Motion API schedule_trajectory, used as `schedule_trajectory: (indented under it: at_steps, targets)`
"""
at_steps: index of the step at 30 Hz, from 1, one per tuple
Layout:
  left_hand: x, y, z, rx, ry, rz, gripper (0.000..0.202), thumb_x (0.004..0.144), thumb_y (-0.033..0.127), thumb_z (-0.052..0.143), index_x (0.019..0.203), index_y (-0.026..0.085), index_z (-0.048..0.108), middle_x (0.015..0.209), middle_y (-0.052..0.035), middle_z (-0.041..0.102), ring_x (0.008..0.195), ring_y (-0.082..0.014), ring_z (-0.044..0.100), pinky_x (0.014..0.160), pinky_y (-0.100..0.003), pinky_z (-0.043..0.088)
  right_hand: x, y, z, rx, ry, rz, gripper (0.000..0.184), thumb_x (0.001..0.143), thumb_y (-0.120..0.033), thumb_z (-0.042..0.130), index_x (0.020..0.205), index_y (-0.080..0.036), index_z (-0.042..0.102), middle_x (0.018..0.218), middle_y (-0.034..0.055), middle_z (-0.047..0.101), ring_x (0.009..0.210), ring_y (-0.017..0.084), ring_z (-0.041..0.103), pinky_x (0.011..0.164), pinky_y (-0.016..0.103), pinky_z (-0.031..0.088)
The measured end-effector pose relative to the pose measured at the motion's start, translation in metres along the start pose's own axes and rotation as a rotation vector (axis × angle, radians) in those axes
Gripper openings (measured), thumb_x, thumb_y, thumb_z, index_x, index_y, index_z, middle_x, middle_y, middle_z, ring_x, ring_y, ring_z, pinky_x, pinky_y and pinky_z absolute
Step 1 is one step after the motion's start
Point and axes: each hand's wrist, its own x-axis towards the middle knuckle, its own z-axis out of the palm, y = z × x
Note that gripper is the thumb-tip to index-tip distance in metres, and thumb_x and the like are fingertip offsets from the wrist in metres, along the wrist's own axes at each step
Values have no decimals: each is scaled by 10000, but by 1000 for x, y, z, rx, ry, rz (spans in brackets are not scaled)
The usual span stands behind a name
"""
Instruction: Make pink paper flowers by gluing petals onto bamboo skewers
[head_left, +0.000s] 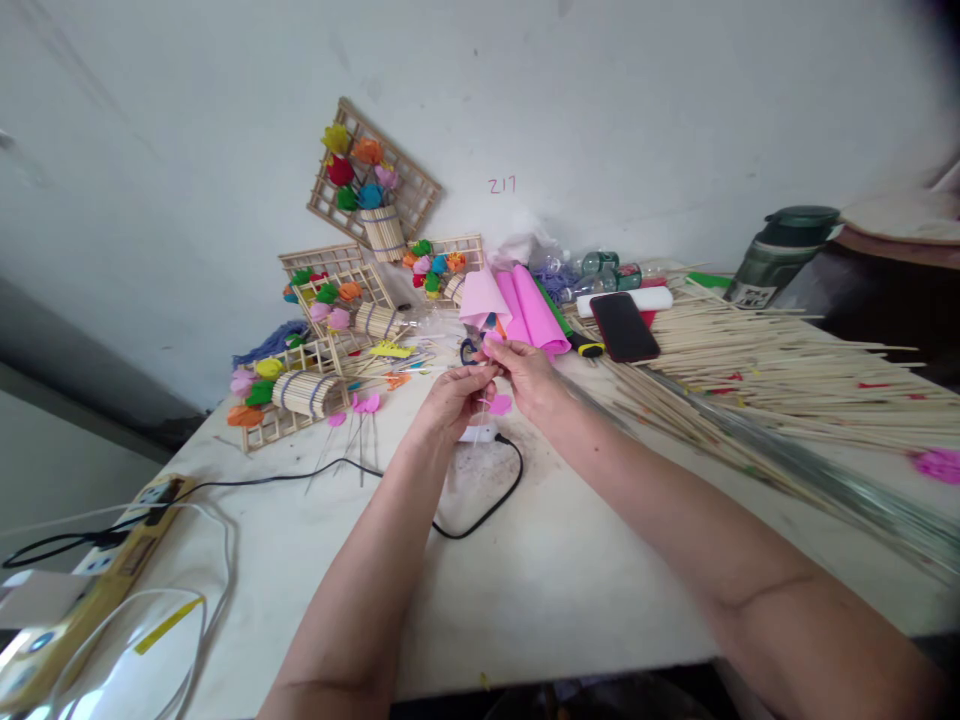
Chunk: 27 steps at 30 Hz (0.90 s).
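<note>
My left hand point(459, 395) and my right hand point(525, 372) meet above the middle of the white table point(570, 570). Both are closed in a pinch on a small pink foam piece point(498, 403) that seems to sit on a thin wire. A small white device point(478, 433) with a black cable point(480, 510) lies just under my hands. Finished pink pieces on wires point(360, 410) lie to the left of my left hand. Rolled pink foam sheets point(517, 305) lie just beyond my hands.
Bamboo-stick frames with coloured foam flowers point(300, 380) stand at the back left and lean on the wall point(371, 185). A dark phone point(624, 326) and a heap of bamboo sticks point(787, 370) lie right. A power strip point(112, 550) sits at the left edge, a green flask point(780, 255) far right.
</note>
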Motion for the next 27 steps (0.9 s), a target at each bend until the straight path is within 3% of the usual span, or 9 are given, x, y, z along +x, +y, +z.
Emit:
schedule_trajectory:
  at_steps: [12,20,27]
  targets:
    - [-4,5,1,61,15,-88,262,570,272,739,732,100,626,559,-21,596,471,-75,528,447,-181,390,-1,-2,0,34,104,-2,233,571,-336,732,650,-164,597,613,28,646,500,113,546,435,223,414]
    - [-4,5,0,113,1,-119,258,575,291,740,676,106,591,582,-20,613,445,-70,536,403,-167,389,0,0,-1,9,133,-12,235,588,-336,721,650,-160,577,598,19,642,510,95,534,475,205,416]
    - [-5,8,-1,134,31,-91,243,599,285,727,685,105,590,578,-24,617,443,-77,543,388,-166,399,2,-1,-1,16,89,19,323,649,-476,647,682,-164,571,660,44,658,540,114,553,463,218,421]
